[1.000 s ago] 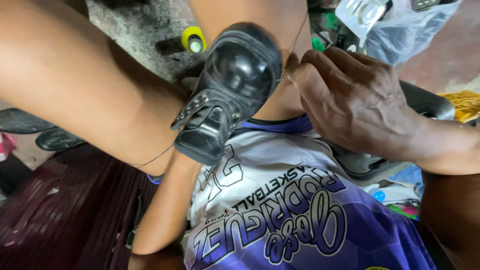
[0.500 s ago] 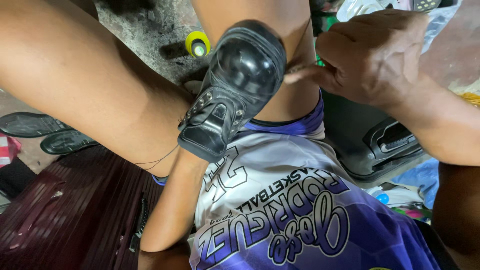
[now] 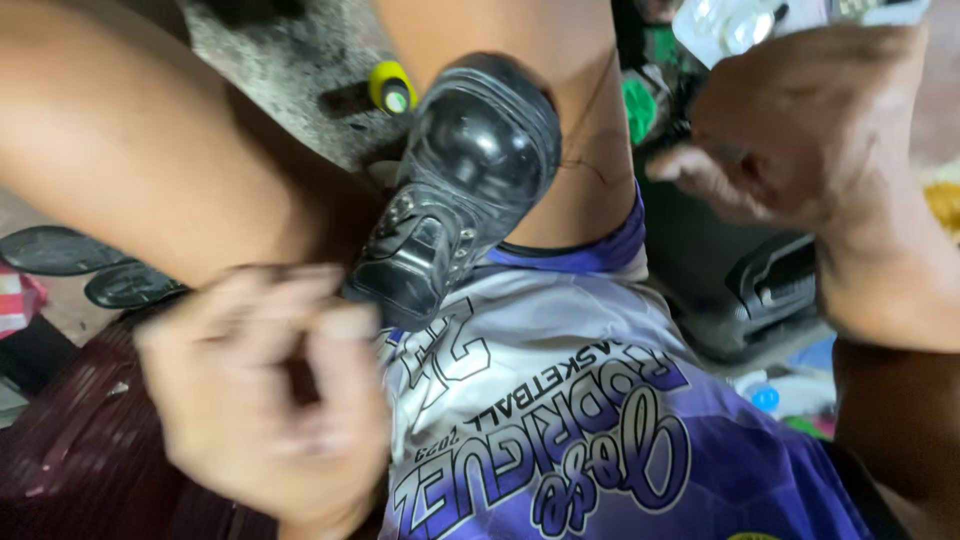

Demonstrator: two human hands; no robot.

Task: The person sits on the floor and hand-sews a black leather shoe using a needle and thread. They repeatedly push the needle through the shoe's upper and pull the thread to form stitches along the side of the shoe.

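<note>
I see clear plastic blister pack (image 3: 735, 25) at top edge, right of centre, silvery, partly behind my hand.

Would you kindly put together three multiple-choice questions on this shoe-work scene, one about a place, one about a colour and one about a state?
1. Where does the black shoe sit?
A. Wedged between the person's legs
B. On a shelf
C. Inside a box

2. What colour is the small cap on the ground beyond the shoe?
A. Red
B. Yellow-green
C. White

3. How does the left hand appear?
A. Flat on the floor
B. Blurred, fingers curled, beside the shoe's lower end
C. Out of view

Answers:
1 A, the shoe is pinned between the two bare legs above the purple jersey.
2 B, the cap shows yellow-green against the grey ground.
3 B, it is smeared by motion near the shoe, while the right hand is raised, pinching a thin thread.
</note>
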